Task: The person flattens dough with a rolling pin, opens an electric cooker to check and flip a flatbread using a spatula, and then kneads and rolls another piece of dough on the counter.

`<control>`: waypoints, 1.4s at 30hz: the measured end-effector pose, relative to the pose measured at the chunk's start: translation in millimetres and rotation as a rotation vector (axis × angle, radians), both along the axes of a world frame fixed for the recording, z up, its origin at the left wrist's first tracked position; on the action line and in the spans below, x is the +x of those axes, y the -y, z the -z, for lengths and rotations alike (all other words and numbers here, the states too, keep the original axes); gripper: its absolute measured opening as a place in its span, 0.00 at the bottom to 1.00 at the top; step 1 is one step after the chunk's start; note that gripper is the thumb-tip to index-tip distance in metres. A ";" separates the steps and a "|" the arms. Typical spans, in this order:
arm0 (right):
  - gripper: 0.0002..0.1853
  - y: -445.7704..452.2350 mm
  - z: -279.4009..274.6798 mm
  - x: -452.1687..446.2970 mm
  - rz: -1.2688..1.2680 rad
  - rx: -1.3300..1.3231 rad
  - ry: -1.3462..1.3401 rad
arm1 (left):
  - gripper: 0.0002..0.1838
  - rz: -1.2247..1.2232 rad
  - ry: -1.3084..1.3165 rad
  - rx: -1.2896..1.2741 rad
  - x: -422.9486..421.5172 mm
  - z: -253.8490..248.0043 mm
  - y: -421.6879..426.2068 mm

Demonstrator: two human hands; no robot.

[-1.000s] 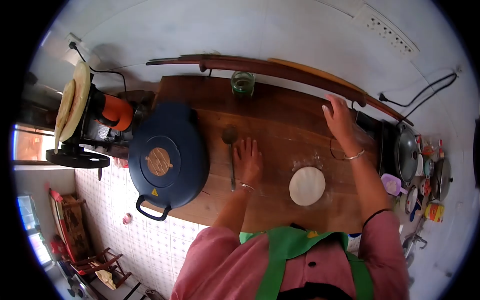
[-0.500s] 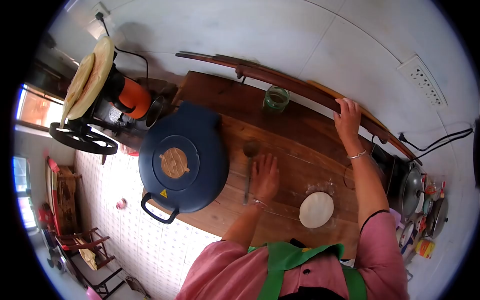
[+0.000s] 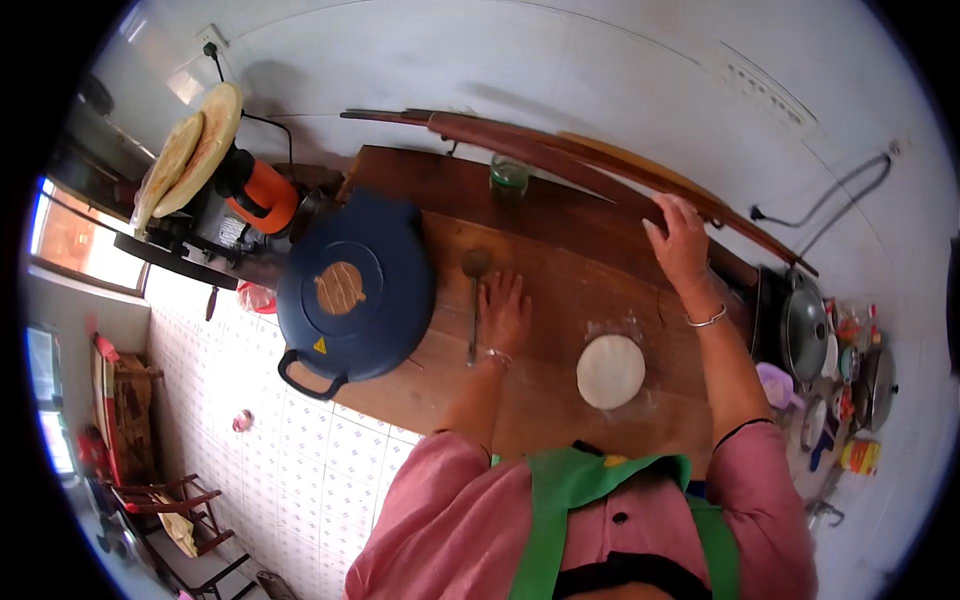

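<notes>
A round, flattened piece of dough (image 3: 610, 372) lies on the floured wooden table (image 3: 540, 420). My left hand (image 3: 506, 312) rests flat on the wood with its fingers spread, just right of a long-handled ladle (image 3: 473, 315). Near the wall, my right hand (image 3: 682, 245) is closed around the right end of a dark, tapered rolling pin (image 3: 540, 155); the fingers partly hide that end. Beyond the ladle on the left stands a closed blue electric griddle (image 3: 395, 320).
A glass jar (image 3: 508, 178) stands at the back. Other long wooden rods (image 3: 620, 160) lean along the wall. Flatbreads (image 3: 205, 145) and an orange-black appliance (image 3: 260, 195) are at the far left. A lidded pan (image 3: 804, 325) and a lilac container (image 3: 777, 385) are at right.
The view has shifted. My right hand has come slightly away from the wall, and the rolling pin's right end has swung toward me. My left hand stays flat beside the ladle.
</notes>
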State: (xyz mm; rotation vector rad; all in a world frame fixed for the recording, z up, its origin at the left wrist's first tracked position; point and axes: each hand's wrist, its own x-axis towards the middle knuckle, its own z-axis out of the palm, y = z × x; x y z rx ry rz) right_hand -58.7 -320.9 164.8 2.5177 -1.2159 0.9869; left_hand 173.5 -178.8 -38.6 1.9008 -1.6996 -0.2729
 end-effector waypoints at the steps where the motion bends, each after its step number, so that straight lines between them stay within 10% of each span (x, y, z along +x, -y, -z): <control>1: 0.21 -21.2 8.4 -12.4 0.020 0.118 0.000 | 0.24 0.016 0.003 0.003 2.3 4.3 0.8; 6: 0.22 -129.8 51.9 -81.2 -0.075 0.274 0.020 | 0.24 0.198 -0.247 -0.283 -28.0 -13.1 -54.0; 12: 0.23 -227.9 119.6 -139.7 -0.086 0.576 -0.055 | 0.26 0.499 0.100 -0.326 -128.8 -121.8 -138.4; 15: 0.22 -257.1 133.3 -145.5 -0.186 0.609 -0.094 | 0.18 0.485 0.130 -0.144 -153.8 -74.1 -146.9; 26: 0.20 -174.9 131.9 -217.7 -0.285 0.524 -0.146 | 0.10 0.126 0.115 0.137 -119.4 -42.6 -174.1; 35: 0.12 -147.1 180.0 -168.8 0.048 0.314 -0.119 | 0.31 -0.131 0.257 0.146 -147.4 -25.9 -146.2; 42: 0.15 -66.6 172.1 -117.6 0.143 0.256 -0.156 | 0.28 -0.287 0.293 0.085 -104.0 -25.7 -38.8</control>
